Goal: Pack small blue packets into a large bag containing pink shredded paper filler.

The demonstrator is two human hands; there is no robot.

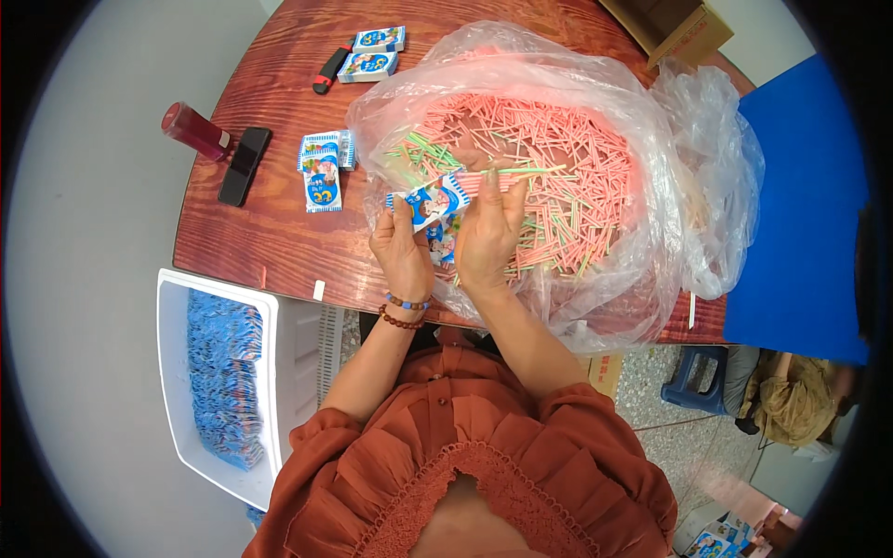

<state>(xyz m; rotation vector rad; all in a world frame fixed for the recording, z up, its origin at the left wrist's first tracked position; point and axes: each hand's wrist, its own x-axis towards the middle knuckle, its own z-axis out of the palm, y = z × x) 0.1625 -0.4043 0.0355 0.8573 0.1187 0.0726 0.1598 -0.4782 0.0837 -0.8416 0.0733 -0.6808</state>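
Together above the bag [651, 186], left hand [402, 249] pinching packet [430, 201], right hand [486, 232] gripping sticks [507, 175].

- A dark red bottle [195, 131] lies on its side near the left edge of the reddish wooden tabletop [279, 232].
- A black phone [245, 166] lies flat just beside the bottle.
- A black and red marker [330, 69] rests at the far side of the tabletop.
- A white plastic bin [288, 372] stands on the floor left of the person, with blue packets stacked inside it.
- A cardboard box [684, 33] sits at the far right corner.
- A blue stool [696, 379] stands on the speckled floor at the right.
- A large blue panel [800, 205] stands beyond the tabletop's right edge.
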